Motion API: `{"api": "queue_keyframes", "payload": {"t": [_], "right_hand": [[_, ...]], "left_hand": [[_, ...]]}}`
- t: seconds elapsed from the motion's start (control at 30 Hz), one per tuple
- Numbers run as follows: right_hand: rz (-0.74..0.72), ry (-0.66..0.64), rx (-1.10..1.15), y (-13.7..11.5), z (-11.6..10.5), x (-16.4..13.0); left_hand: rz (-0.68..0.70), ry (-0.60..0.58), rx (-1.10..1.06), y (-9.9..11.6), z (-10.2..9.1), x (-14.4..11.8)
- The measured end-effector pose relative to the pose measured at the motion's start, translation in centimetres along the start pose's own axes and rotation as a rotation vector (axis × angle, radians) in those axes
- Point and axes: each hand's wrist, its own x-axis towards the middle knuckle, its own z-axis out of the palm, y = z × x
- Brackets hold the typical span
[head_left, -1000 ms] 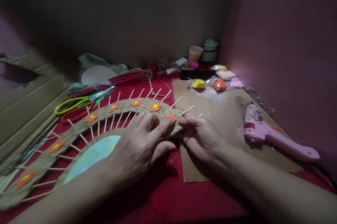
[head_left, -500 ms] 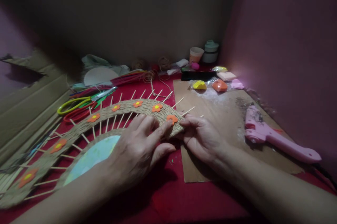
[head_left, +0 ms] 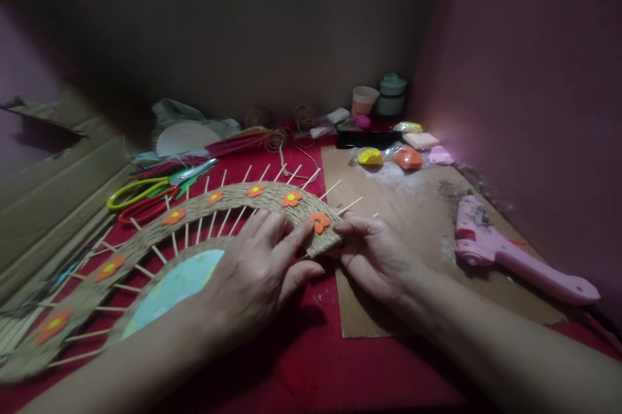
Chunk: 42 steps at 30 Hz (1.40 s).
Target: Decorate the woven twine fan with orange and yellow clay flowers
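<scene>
A round woven twine frame [head_left: 228, 202] with thin wooden sticks spans the left and middle of the table, a pale blue-green disc [head_left: 177, 287] at its centre. Several orange flowers [head_left: 292, 198] with yellow centres sit along its band. The rightmost orange flower [head_left: 319, 222] shows no yellow centre. My left hand [head_left: 257, 271] is closed about the band's inner edge, its index fingertip on that flower and its thumb below. At the band's right edge, my right hand [head_left: 376, 255] pinches the weave between thumb and fingers; its fingertips are partly hidden.
A pink glue gun [head_left: 525, 262] lies on a brown board [head_left: 418, 207] at right. Wrapped yellow clay [head_left: 370, 156] and orange clay [head_left: 407, 157] rest at the board's back. Scissors [head_left: 146, 197] lie at left near cardboard [head_left: 92, 174]. A paper cup [head_left: 364, 101] stands at the back.
Both hands keep nearly the same places on the woven frame. The whole view has shifted slightly, with things appearing a little farther right.
</scene>
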Motion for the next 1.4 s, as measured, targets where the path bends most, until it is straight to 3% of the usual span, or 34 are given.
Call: {"api": "queue_keyframes", "payload": {"t": [0.2, 0.33, 0.43, 0.57, 0.7, 1.03, 1.13, 1.23, 1.4], "right_hand": [[0.005, -0.007, -0.012, -0.1, 0.1, -0.1], [0.0, 0.008, -0.019, -0.1, 0.1, -0.1], [-0.005, -0.008, -0.026, 0.0, 0.0, 0.0], [-0.023, -0.001, -0.026, 0.1, -0.1, 0.0], [-0.034, -0.014, -0.03, 0.1, -0.4, 0.1], [-0.021, -0.013, -0.016, 0.1, 0.1, 0.0], [-0.009, 0.004, -0.032, 0.0, 0.2, 0.0], [-0.005, 0.013, -0.024, 0.0, 0.1, 0.0], [0.0, 0.016, -0.011, 0.0, -0.1, 0.1]], "left_hand": [[0.061, -0.02, 0.098, 0.1, 0.3, 0.0], [0.048, 0.04, 0.036, 0.0, 0.1, -0.2], [-0.071, 0.047, -0.042, -0.1, -0.1, 0.0], [-0.252, -0.072, -0.159, 0.0, 0.0, 0.6], [-0.307, -0.12, -0.255, -0.1, 0.0, 1.0], [-0.31, -0.14, -0.299, -0.3, -0.1, 1.1], [-0.319, -0.089, -0.273, -0.5, -0.1, 0.9], [-0.245, -0.001, -0.193, -0.5, -0.3, 0.5], [-0.095, 0.017, -0.058, -0.1, -0.1, 0.2]]}}
